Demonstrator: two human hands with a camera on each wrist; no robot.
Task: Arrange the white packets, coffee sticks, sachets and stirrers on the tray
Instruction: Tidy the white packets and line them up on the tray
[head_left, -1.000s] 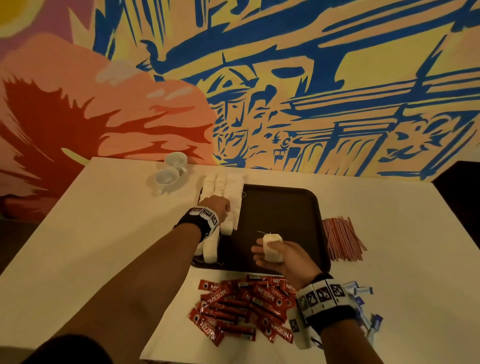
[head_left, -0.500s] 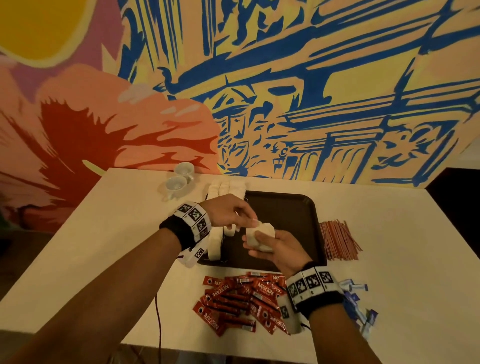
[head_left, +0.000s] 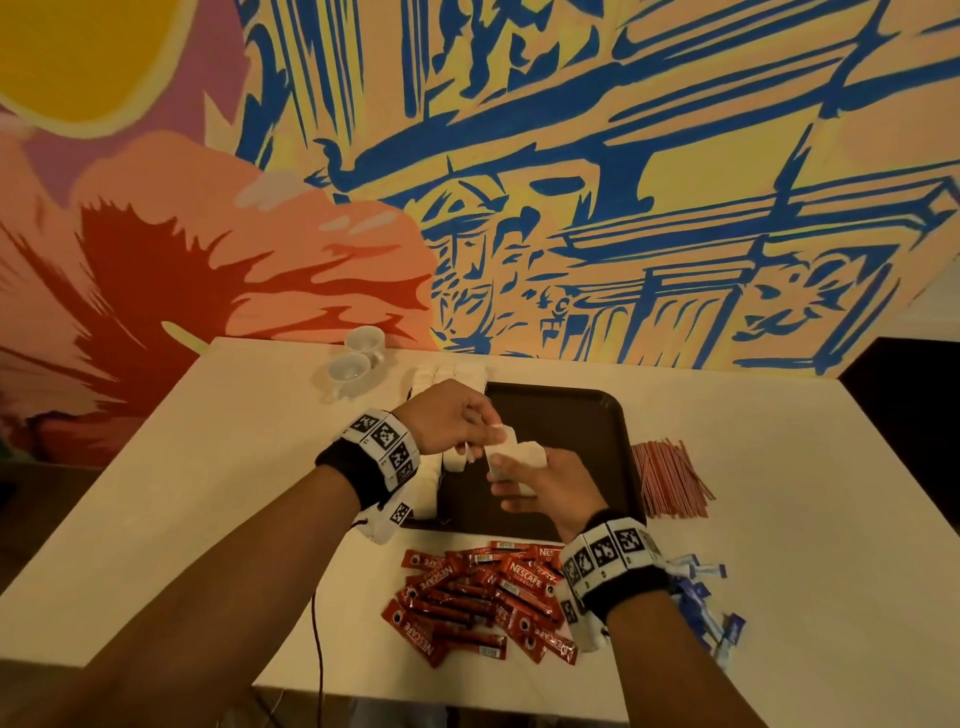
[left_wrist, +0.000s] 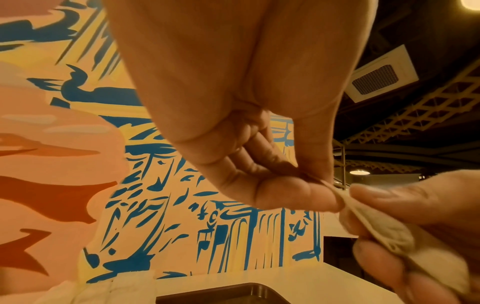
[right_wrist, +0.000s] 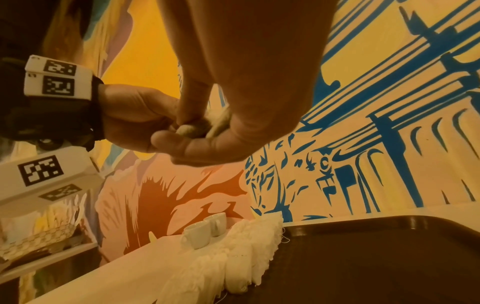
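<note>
My right hand holds a small stack of white packets above the near left part of the dark tray. My left hand pinches the top packet's corner between thumb and forefinger. In the right wrist view the packets sit between my curled right fingers. More white packets lie in a row along the tray's left edge. Red coffee sticks lie piled in front of the tray, red stirrers to its right, and blue sachets at the near right.
Two small white cups stand on the white table at the back left, beside the packet row. A painted wall rises right behind the table. Most of the tray floor is bare.
My left hand left the packet row on the tray's left edge and came right to the packets in my right hand, now pinching one. My right hand rose slightly.
</note>
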